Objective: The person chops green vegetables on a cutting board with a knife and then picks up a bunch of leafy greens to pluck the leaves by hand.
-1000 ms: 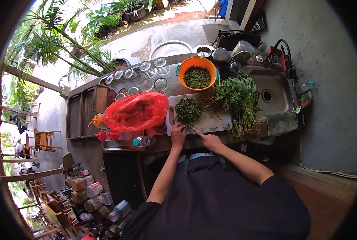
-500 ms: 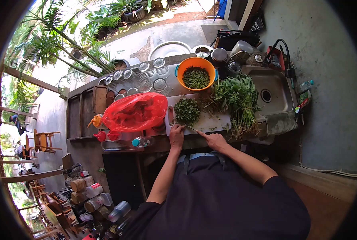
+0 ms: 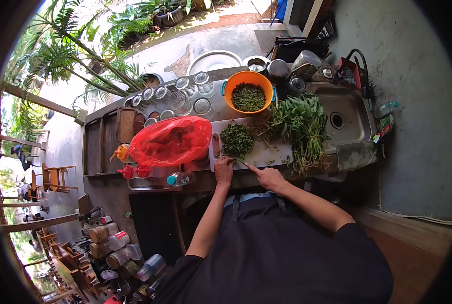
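Observation:
My right hand grips a knife, its forefinger stretched along the top, at the front edge of the white cutting board. At the blade's tip, my left hand has its fingers pinched together; what they hold is too small to make out. Just beyond the hands, a heap of chopped greens lies on the board. A bunch of long-stemmed leafy greens with roots rests across the board's right end. Behind it stands an orange basin with blue handles, holding more cut greens.
A red plastic bag sits left of the board, near a bottle with a turquoise cap. Several upturned glasses stand along the back. To the right is a metal sink, with a cloth over its front edge.
Both hands and the knife stay almost in place at the board's front edge. The fingers of my left hand have shifted very slightly; the greens look the same.

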Motion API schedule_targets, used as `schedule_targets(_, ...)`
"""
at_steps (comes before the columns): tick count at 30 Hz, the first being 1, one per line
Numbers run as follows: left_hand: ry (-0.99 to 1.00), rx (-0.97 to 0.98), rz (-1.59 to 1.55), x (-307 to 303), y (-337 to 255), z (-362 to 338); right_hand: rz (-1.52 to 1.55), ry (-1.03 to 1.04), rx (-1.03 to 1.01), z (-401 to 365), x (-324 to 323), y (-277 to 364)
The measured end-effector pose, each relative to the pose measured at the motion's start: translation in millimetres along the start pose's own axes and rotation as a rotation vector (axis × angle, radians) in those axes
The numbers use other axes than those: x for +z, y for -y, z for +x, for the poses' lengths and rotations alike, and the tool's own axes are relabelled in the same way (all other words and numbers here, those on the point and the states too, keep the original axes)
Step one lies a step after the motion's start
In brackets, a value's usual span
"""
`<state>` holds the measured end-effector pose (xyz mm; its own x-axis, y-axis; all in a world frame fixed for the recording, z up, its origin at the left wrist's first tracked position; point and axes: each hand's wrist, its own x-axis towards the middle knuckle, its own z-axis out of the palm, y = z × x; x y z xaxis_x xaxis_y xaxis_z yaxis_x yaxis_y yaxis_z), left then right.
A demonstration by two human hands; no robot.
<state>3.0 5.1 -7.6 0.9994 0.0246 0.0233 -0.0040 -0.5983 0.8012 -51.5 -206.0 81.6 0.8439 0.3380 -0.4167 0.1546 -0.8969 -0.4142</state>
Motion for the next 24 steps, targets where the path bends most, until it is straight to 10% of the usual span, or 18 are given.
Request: schedule_targets(24,-0.007,0.197,0.162,-9,-3,-3,-0.002,0.031,-0.019,1,17,-22)
